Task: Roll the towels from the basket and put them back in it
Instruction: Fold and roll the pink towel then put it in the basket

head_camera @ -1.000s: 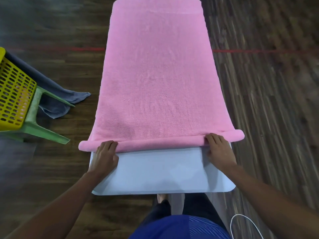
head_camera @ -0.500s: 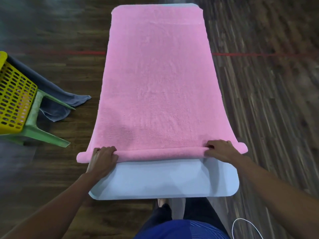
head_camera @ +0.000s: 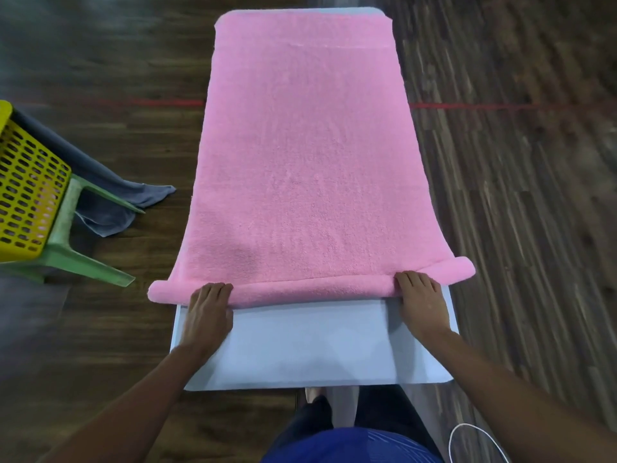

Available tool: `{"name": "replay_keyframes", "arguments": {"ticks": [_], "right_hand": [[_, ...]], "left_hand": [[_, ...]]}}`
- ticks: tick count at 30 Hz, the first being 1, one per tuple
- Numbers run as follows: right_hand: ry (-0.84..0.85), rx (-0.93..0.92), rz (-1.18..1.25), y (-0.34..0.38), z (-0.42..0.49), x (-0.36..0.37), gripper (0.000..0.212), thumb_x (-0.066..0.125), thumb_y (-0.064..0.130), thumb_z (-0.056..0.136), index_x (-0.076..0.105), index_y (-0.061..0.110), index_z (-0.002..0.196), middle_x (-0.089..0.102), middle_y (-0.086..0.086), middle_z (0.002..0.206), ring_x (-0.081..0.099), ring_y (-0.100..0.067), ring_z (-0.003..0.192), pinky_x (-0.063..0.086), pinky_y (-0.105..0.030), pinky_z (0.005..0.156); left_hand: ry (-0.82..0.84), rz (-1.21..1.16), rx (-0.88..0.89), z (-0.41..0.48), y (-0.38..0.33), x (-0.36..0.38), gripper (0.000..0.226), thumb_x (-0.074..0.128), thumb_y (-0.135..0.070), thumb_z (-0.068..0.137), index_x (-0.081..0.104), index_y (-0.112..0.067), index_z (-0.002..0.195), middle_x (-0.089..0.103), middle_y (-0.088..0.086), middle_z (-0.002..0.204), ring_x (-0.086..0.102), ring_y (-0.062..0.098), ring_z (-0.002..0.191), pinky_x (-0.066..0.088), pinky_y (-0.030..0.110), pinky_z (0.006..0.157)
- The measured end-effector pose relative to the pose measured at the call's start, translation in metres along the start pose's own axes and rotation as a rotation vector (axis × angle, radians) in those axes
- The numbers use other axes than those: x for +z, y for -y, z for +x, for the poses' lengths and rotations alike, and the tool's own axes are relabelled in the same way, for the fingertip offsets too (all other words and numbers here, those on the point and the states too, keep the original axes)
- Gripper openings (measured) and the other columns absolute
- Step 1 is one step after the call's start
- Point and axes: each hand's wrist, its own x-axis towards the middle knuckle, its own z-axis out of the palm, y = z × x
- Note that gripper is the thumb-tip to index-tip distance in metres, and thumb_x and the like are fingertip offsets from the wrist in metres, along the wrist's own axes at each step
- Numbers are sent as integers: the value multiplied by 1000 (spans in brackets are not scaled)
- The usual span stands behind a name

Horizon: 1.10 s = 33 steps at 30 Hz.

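Head: left hand, right hand press towel (rolled)

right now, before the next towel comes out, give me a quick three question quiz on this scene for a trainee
1. True or false: the pink towel is already rolled up all the way.
2. Where on the pink towel do the left hand and the right hand rest? A: on its rolled near edge. B: on its far edge. C: on its flat middle.
3. Fill in: the basket beside the grey towel is ___ in colour.

Key: 1 false, only the near edge is rolled. 2 A. 3 yellow.
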Motion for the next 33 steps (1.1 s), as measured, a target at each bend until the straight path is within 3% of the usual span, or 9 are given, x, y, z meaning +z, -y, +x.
{"name": "replay_keyframes", "arguments": {"ticks": [3,7,9,13,16,22,26,29,33], "right_hand": [[102,2,-93,4,9,-17,24,62,17,83,62,15,107,65,-4,105,56,-28,100,40,-41,85],[332,36,-131,0,17,-31,34,43,33,90,59,26,119,65,-1,109,53,-23,103,32,-39,88],[296,78,-118,-2,18,-29,31,48,34,87,58,26,115,65,-2,103,53,-24,99,32,-40,86],[-56,15,-70,-5,12,-13,15,67,16,79,65,15,94,63,-6,93,53,-31,86,37,-41,74],[-156,-45,-10,-9,5,-6,9,56,12,82,64,12,85,62,-5,89,51,-28,80,36,-37,68],[-25,-92,8,-17,-8,0,47,73,7,67,62,12,112,65,-5,112,60,-28,105,42,-44,99],[23,-33,-40,-16,-2,-11,23,61,26,76,61,18,97,68,1,91,60,-26,89,32,-39,90],[200,4,-89,-14,5,-22,40,33,41,76,59,22,98,63,2,81,56,-23,84,25,-38,85],[145,50,-74,-14,8,-19,29,51,36,80,59,21,103,61,1,96,52,-23,92,28,-41,84]], "left_hand": [[32,43,40,5,0,-9,24,55,-13,77,69,-5,95,70,12,90,64,33,82,50,49,84],[181,52,32,9,5,-17,36,33,-29,83,64,-14,93,69,6,82,61,29,78,42,45,86],[121,6,13,10,8,-16,32,40,-26,85,64,-13,101,68,6,90,60,29,83,41,46,87],[-87,-17,-23,10,4,-10,21,64,-2,80,64,-5,100,62,14,98,54,33,86,43,48,78],[-104,-31,3,5,1,-2,20,54,-4,82,65,-4,99,64,14,98,55,33,88,46,49,78],[26,-89,29,-10,3,2,49,77,0,67,64,-1,114,66,18,112,62,36,103,48,53,94],[21,-38,10,-1,2,-6,27,61,-13,78,69,-5,103,71,13,99,64,33,91,47,51,93],[133,30,33,4,4,-16,43,31,-34,82,67,-14,93,70,5,87,61,28,83,39,46,93],[165,-5,-42,11,10,-18,44,33,-37,82,62,-15,106,62,6,102,52,28,98,34,48,94]]}}
